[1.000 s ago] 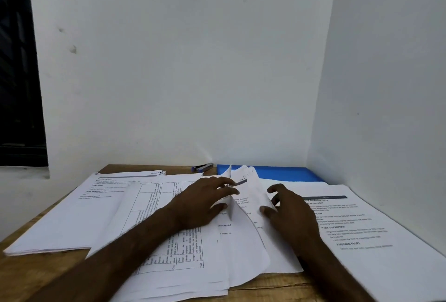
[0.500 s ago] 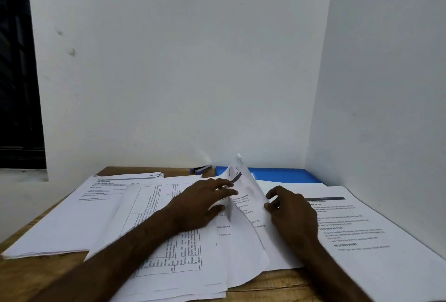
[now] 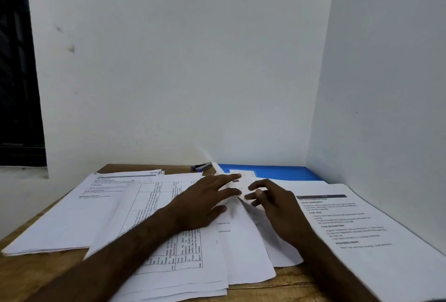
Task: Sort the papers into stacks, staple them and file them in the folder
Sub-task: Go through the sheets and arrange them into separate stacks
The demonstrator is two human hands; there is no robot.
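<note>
Three groups of printed papers lie on the wooden table: a left stack (image 3: 72, 214), a middle stack (image 3: 159, 234) topped by a table sheet, and a right stack (image 3: 366, 229). My left hand (image 3: 205, 202) rests on the middle stack with straight fingers touching a lifted, blurred sheet (image 3: 243, 229). My right hand (image 3: 277, 207) curls its fingers round that sheet's edge. A blue folder (image 3: 277, 172) lies flat at the back by the wall. A dark stapler (image 3: 200, 167) sits just left of it, partly hidden behind the sheet's raised corner.
White walls close the table in at the back and on the right (image 3: 386, 108). A dark window (image 3: 17, 84) is at the far left. Bare wood (image 3: 277, 284) shows along the near table edge.
The lifted sheet's corner has swung higher and further back, now blurred. My right hand moved up towards my left fingers. My left fingers have straightened and reached further forward.
</note>
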